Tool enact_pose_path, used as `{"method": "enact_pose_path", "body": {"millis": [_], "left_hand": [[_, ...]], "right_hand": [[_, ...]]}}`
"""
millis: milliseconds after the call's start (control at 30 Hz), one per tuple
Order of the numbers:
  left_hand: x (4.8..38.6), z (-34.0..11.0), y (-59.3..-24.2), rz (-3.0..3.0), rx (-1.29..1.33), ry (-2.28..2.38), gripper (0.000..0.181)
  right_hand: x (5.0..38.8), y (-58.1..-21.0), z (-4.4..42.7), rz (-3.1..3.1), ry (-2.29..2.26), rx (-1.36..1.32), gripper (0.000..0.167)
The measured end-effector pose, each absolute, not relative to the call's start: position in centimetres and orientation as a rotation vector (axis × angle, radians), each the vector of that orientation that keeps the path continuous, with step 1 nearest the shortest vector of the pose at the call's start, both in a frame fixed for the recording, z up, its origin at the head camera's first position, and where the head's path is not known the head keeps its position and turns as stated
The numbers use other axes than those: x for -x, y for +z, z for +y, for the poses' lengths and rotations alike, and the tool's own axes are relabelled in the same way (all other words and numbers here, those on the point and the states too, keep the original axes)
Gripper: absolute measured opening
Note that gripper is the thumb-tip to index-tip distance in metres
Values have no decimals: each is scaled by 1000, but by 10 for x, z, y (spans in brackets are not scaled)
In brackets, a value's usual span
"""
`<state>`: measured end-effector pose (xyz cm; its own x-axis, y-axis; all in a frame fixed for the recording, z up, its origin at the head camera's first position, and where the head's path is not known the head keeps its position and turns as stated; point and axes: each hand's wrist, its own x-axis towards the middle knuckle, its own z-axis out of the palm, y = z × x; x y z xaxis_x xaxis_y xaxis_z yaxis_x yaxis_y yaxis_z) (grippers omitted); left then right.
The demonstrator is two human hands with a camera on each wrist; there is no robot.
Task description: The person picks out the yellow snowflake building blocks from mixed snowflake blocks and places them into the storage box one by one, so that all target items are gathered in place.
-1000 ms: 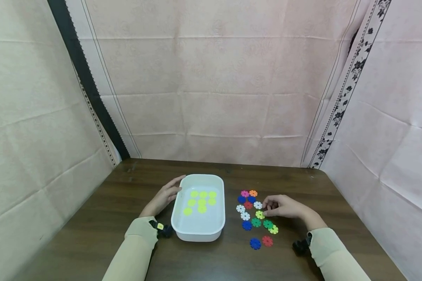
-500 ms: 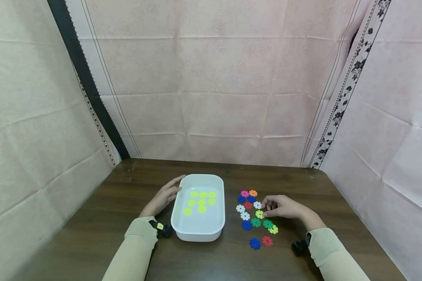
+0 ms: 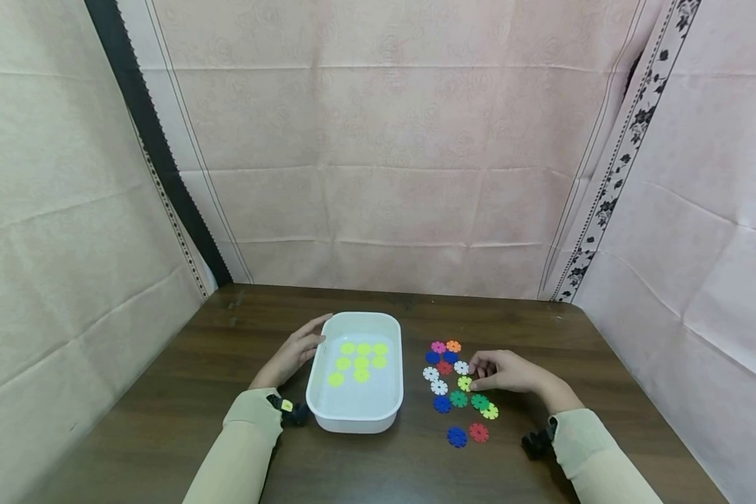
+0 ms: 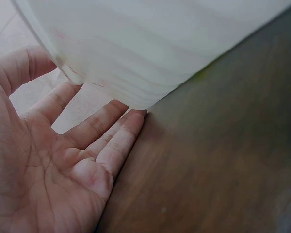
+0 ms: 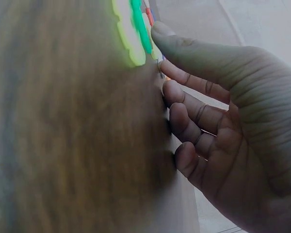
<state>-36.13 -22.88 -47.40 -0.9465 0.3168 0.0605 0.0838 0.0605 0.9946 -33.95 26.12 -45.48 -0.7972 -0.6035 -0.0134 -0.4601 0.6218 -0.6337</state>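
A white plastic tub (image 3: 353,407) stands on the table with several yellow-green discs (image 3: 362,362) lying flat inside. My left hand (image 3: 294,353) rests against the tub's left side with its fingers extended; in the left wrist view the fingertips touch its outer wall (image 4: 136,53). Notched plastic snowflake discs lie to the right of the tub. Above them my right hand (image 3: 507,371) is lowered, its thumb at the right edge of a yellow-green snowflake disc (image 3: 464,383) that lies flat. Loosely bent fingers show in the right wrist view, where the thumb and index finger (image 5: 182,75) stay slightly apart.
Around that disc lie white (image 3: 439,387), green (image 3: 458,399), blue (image 3: 442,404), red (image 3: 444,367), pink (image 3: 438,347) and orange (image 3: 453,346) discs. A blue disc (image 3: 457,437) and a red one (image 3: 479,432) lie nearer me. Pale cloth hangs behind the table (image 3: 353,476).
My right hand has shifted very slightly left, and the yellow-green disc at its thumb has slid a little the same way. The left hand and the tub have stayed in place.
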Motion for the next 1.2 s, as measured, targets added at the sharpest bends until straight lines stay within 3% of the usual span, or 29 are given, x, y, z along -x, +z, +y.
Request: {"method": "enact_pose_path", "body": {"millis": [1200], "left_hand": [[363, -229, -476, 2161, -414, 2002, 50]], "right_hand": [[343, -454, 265, 2590, -916, 918, 15]]}}
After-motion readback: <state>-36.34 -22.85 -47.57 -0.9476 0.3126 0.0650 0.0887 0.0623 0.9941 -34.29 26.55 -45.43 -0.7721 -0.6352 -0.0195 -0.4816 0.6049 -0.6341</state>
